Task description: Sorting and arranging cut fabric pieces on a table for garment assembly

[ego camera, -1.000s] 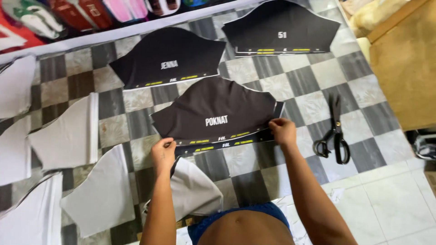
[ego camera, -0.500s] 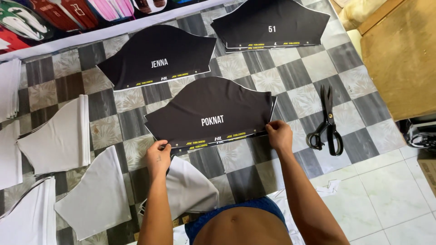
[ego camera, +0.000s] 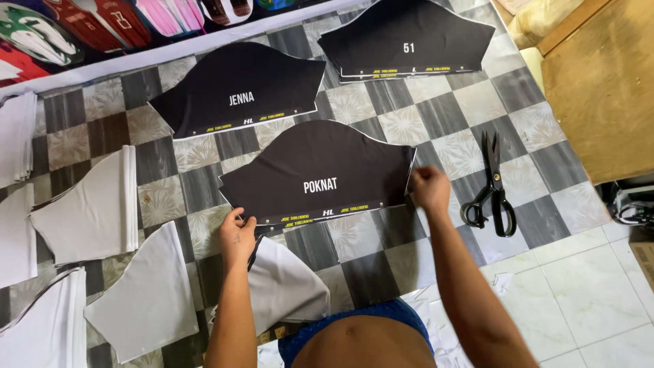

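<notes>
A stack of black cut fabric panels with white lettering (ego camera: 320, 170) lies on the checkered floor in front of me. My left hand (ego camera: 236, 235) pinches its lower left corner. My right hand (ego camera: 429, 187) grips its lower right corner, fingers closed on the edge. Two more black panel stacks lie farther away, one to the upper left (ego camera: 238, 88) and one to the upper right (ego camera: 409, 34). A white fabric piece (ego camera: 283, 286) sits just under my left forearm.
Black scissors (ego camera: 492, 184) lie on the floor right of my right hand. White fabric pieces (ego camera: 92, 211) are stacked along the left. Colourful printed panels (ego camera: 82, 24) line the top edge. A wooden board (ego camera: 599, 82) stands at the right.
The near black stack has shifted slightly closer and both hands have moved with its lower corners; the camera view has drifted a little.
</notes>
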